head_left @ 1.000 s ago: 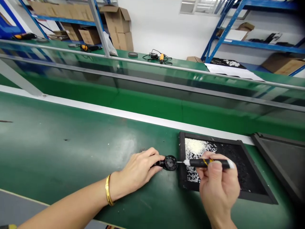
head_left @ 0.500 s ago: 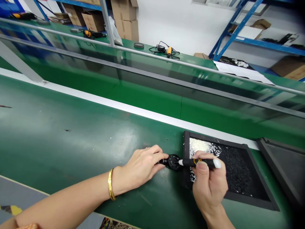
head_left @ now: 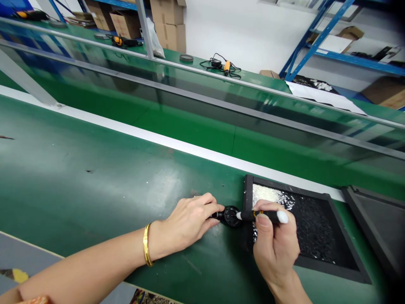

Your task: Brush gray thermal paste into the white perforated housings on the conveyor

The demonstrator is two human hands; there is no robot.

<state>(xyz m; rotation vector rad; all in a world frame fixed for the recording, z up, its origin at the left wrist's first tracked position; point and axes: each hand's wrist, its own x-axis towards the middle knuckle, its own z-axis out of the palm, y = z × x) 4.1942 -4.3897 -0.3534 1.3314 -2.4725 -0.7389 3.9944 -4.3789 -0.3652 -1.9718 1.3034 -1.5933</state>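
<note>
My left hand [head_left: 193, 217] is closed on the narrow end of a black part with a round, ring-like head [head_left: 232, 216], holding it down on the green bench. In my right hand [head_left: 275, 242] is a black pen-like tool [head_left: 264, 216] with white ends, gripped between thumb and fingers. Its thin tip reaches into the round head; whether it touches the inside I cannot tell. Partly behind my right hand lies a black tray [head_left: 335, 270]. White small pieces [head_left: 268, 193] are heaped at its left, and small black pieces [head_left: 316, 228] spread over the rest.
A second black tray [head_left: 379, 211] stands at the far right. The white edge strip [head_left: 158, 138] borders a green conveyor belt [head_left: 190, 126] beyond the bench. Across it are a corded orange tool [head_left: 227, 67], cardboard boxes [head_left: 171, 36] and blue shelving [head_left: 335, 25].
My right hand and the pen-like tool have shifted very slightly left, the tip still at the round head. My left hand keeps its hold. The camera view has moved a little.
</note>
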